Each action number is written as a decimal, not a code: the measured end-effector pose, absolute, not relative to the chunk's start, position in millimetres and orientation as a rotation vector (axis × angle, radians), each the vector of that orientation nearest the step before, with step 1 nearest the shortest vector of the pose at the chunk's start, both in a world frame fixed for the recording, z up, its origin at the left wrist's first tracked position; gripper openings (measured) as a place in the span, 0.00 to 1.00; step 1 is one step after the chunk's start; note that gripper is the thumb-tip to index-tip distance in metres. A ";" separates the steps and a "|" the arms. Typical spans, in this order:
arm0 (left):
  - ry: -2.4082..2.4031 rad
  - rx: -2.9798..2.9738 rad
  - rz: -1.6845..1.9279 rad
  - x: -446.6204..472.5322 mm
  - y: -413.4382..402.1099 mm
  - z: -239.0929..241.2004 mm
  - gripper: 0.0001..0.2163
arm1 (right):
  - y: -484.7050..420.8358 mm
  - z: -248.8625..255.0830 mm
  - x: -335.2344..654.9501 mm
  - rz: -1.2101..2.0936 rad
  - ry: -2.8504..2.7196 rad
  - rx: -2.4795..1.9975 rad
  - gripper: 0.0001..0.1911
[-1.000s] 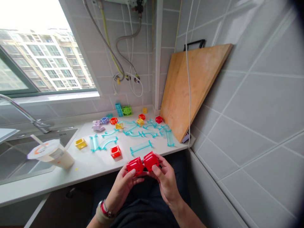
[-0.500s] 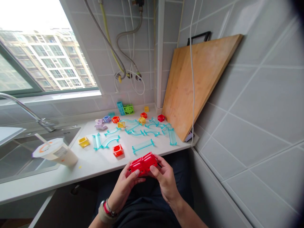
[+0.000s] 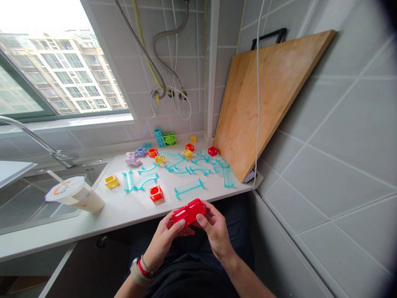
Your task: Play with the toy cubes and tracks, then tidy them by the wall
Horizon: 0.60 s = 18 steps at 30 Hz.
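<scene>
Red block pair (image 3: 189, 211): it is between both hands, a little before the edge of the counter (image 3: 130, 209).
Left hand (image 3: 167, 232): fingers are closed around its left end, thumb on the near side.
Right hand (image 3: 216, 231): it grips the right end, thumb also near.
Single red block (image 3: 156, 193): on the counter, apart from hands.

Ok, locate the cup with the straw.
In the head view, the cup is at left, on the counter beside the sink, near the leftmost yellow block.
</scene>
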<state>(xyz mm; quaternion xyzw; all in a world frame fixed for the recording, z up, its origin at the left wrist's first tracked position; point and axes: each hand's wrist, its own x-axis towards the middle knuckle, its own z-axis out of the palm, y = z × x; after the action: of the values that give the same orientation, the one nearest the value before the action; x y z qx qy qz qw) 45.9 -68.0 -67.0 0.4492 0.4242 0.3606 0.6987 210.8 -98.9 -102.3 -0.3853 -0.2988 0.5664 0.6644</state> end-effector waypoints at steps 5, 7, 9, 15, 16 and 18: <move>0.903 1.041 0.727 39.6 -63.4 -72.9 0.24 | -98.7 -107.3 216.3 1.331 -0.717 -0.893 0.34; 0.899 1.061 0.693 36.5 -62.0 -72.9 0.24 | -98.5 -109.1 221.7 1.345 -0.807 -0.922 0.36; 0.904 1.065 0.657 32.8 -60.9 -71.0 0.26 | -98.3 -109.1 228.0 1.303 -0.981 -0.971 0.39; 0.838 1.002 0.551 27.5 -63.5 -67.3 0.33 | -102.1 -98.4 238.5 0.992 -1.363 -0.956 0.34; 0.796 0.990 0.544 28.4 -65.1 -68.5 0.33 | -103.6 -96.6 238.4 1.013 -1.365 -0.930 0.33; 0.720 0.980 0.557 31.0 -68.6 -71.6 0.31 | -106.8 -94.3 237.4 1.073 -1.358 -0.889 0.32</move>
<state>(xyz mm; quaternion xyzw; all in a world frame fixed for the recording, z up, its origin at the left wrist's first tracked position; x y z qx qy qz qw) 31.0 -68.6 -71.6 0.4542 0.3339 0.2582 0.7846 237.4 -106.8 -94.3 -0.3778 -0.5767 0.4559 0.5629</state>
